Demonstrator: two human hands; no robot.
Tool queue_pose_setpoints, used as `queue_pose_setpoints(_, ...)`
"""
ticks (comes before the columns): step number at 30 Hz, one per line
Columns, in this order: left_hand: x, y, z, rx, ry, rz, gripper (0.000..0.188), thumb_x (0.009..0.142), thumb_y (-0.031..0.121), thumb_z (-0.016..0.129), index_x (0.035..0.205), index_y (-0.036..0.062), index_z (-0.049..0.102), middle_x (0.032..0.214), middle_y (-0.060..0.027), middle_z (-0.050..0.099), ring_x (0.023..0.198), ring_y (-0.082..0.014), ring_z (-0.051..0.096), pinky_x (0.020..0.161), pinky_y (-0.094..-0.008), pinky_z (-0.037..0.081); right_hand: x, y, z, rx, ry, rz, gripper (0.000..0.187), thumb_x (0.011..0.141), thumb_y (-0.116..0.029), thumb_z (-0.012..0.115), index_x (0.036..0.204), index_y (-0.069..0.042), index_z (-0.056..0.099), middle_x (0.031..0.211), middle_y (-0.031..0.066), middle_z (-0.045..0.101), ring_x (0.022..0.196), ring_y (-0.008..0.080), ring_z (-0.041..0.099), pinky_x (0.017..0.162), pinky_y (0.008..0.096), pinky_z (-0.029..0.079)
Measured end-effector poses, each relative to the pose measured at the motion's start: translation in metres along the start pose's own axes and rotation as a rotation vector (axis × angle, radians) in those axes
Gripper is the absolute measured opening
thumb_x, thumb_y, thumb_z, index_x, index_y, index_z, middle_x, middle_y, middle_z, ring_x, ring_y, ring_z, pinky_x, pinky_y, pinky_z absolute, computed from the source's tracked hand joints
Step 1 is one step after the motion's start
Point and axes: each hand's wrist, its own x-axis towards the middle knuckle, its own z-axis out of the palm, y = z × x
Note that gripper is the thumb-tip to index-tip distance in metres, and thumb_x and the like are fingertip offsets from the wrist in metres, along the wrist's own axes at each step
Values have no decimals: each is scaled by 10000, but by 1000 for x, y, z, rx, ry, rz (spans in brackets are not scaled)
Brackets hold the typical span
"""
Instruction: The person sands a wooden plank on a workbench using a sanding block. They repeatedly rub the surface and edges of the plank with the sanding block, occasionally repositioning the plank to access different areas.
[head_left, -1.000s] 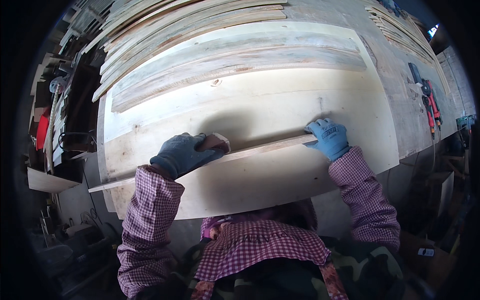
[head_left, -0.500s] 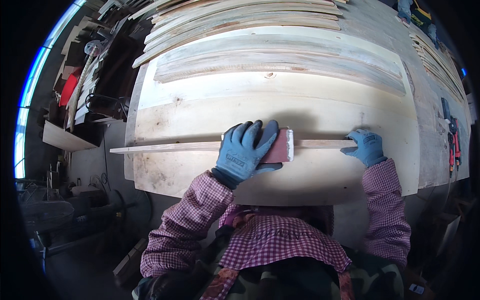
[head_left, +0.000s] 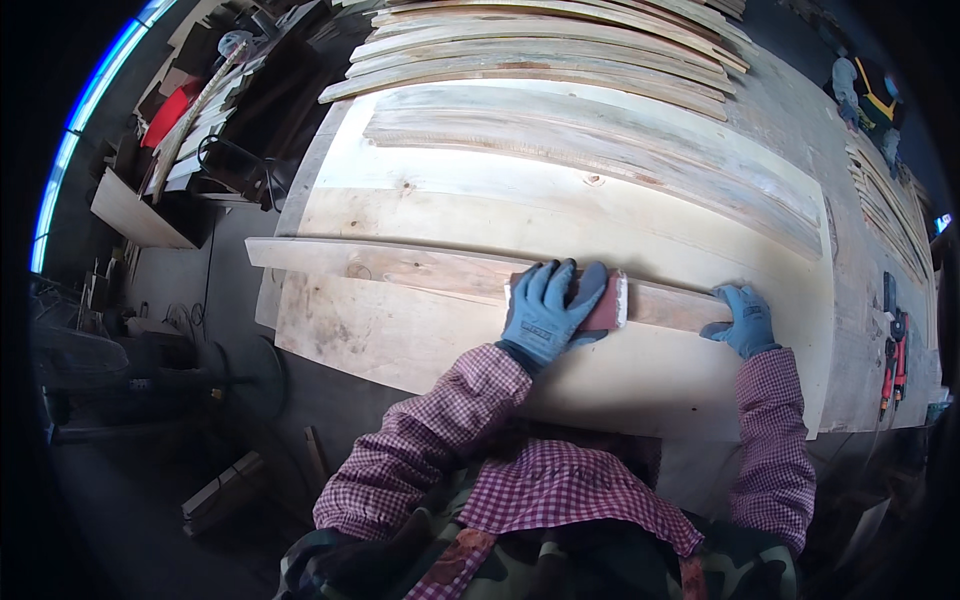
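One plank [head_left: 430, 272] across the bench [head_left: 848, 330], edge-on earlier, now shows its broad face; on it the left hand [head_left: 545, 318] clasps one sanding block [head_left: 603, 308], the right hand [head_left: 745, 320] pinching the plank's right end

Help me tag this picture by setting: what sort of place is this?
Probably a woodworking shop: many long boards lie side by side on a large worktable, and the left hand holds what looks like a sanding block on a plank.
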Motion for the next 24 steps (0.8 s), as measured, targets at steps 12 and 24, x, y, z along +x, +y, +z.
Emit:
queue_pose_setpoints(12,-25,-161,-80,221,-268,-421,955,753,625,763,1509,144,433,1274,-198,586,1130,-377,557,978,-503,438,-34,27,27,-37,242,44,689,793,-310,800,1427,-218,546,1412,74,551,1312,305,474,1106,461,373)
queue_pose_setpoints(24,101,79,25,-279,-648,227,872,824,636,643,1446,62,435,1254,-181,534,1188,-350,499,1041,-490,385,-32,3,21,-194,236,165,765,849,-298,745,1526,-178,412,1516,98,463,1366,323,439,1148,484,323)
